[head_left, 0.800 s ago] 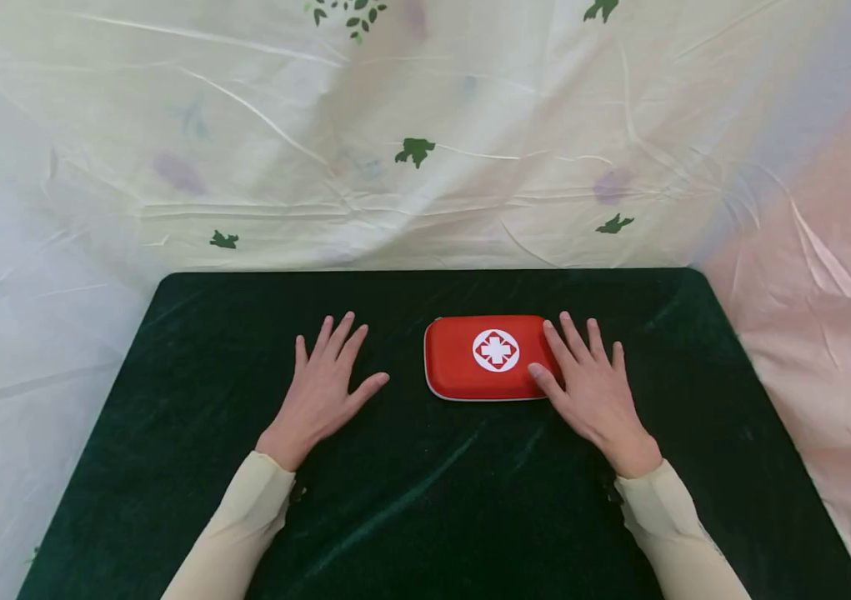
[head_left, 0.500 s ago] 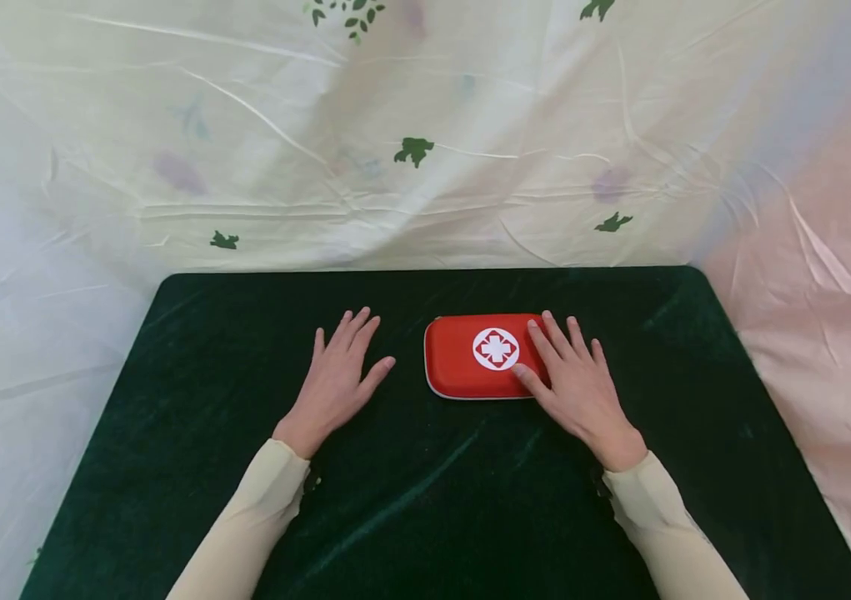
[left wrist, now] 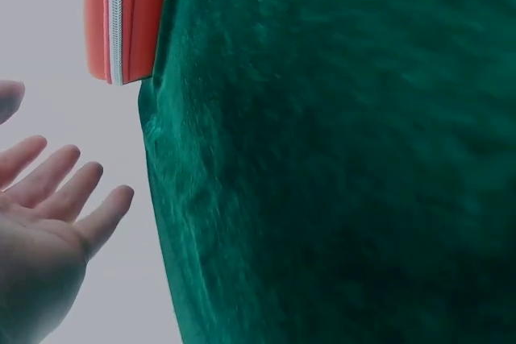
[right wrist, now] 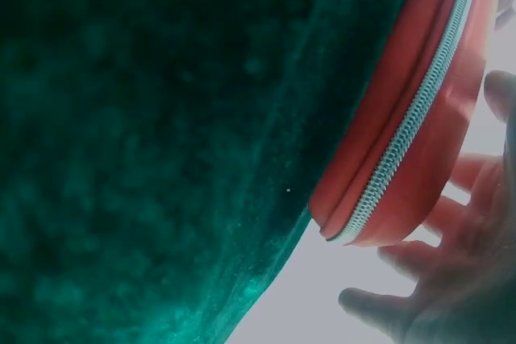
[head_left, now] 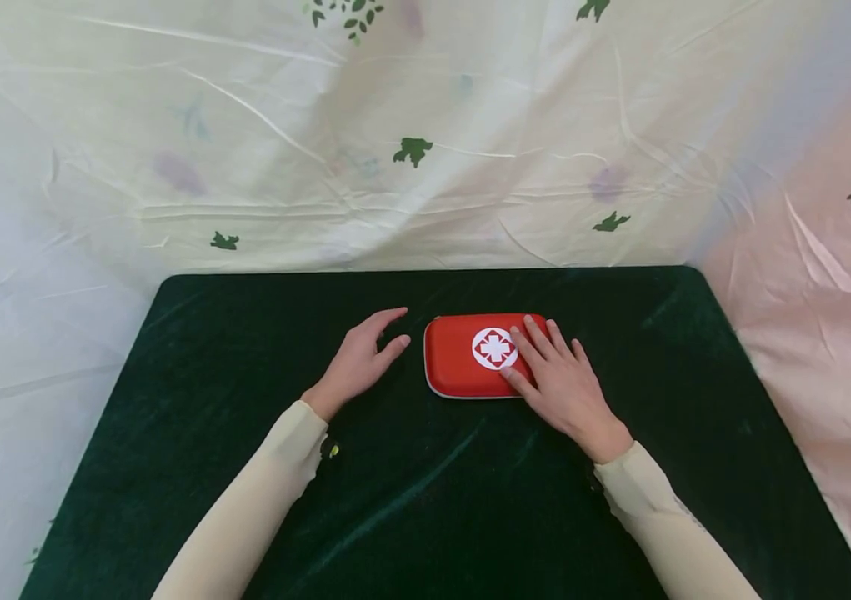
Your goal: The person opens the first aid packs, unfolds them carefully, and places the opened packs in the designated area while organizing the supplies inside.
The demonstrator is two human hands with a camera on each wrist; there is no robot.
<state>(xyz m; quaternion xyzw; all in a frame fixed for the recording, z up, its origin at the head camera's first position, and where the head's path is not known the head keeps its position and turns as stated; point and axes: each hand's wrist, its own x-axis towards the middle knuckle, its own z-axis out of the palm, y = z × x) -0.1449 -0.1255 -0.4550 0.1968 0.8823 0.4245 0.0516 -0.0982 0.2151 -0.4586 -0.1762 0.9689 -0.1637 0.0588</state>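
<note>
A red first-aid case [head_left: 458, 358] with a white cross emblem lies flat on the dark green cloth. Its white zipper [right wrist: 395, 151] runs along the side and looks closed in the right wrist view. My right hand [head_left: 563, 387] has its fingers spread over the right end of the case, the thumb by the emblem's lower edge. To the left of the case, my left hand [head_left: 356, 358] is turned on its side, thumb and index finger pointing at the case with a gap between. In the left wrist view the fingers of that hand [left wrist: 48, 207] are loosely extended and hold nothing.
The dark green velvet cloth [head_left: 410, 517] covers the table, with its far edge just behind the case. Pale fabric [head_left: 282, 125] printed with green leaves hangs behind and on both sides.
My right hand has slid left, further over the case. My left hand has moved right toward the case and turned from palm-down onto its side. The case has stayed in place.
</note>
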